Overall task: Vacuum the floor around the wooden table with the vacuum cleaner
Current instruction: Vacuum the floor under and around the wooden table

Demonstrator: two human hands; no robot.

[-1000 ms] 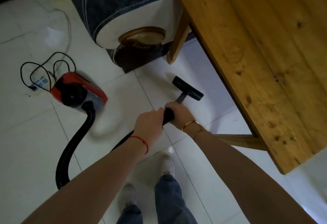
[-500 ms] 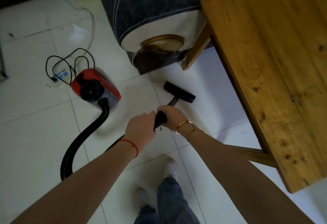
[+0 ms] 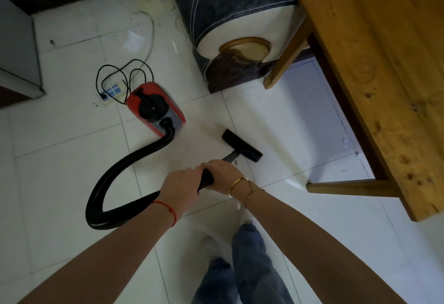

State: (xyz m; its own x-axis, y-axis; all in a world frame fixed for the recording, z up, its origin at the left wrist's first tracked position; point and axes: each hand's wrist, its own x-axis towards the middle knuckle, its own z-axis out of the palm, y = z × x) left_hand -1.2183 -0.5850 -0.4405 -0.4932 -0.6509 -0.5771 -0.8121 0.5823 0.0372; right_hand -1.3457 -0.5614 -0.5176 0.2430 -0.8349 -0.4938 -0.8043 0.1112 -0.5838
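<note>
A red and grey vacuum cleaner body [image 3: 153, 109] sits on the white tiled floor [image 3: 62, 174], left of centre. Its black ribbed hose [image 3: 125, 159] loops down and back up to my hands. My left hand [image 3: 179, 187] and my right hand [image 3: 223, 173] both grip the black wand side by side. The black floor nozzle [image 3: 241, 145] lies flat on the tiles just ahead of my hands. The wooden table [image 3: 384, 68] fills the right side, with its legs [image 3: 286, 60] to the right of the nozzle.
A dark sofa arm with a carved wooden base [image 3: 235, 39] stands behind the nozzle. A power strip [image 3: 111, 93] with a looped black cord lies beside the vacuum. A grey cabinet [image 3: 16, 51] is at the left. My feet [image 3: 211, 247] stand below my hands.
The nozzle has been drawn back from the sofa base and table leg towards me. The view has shifted so more floor, the power strip and the cabinet show at left.
</note>
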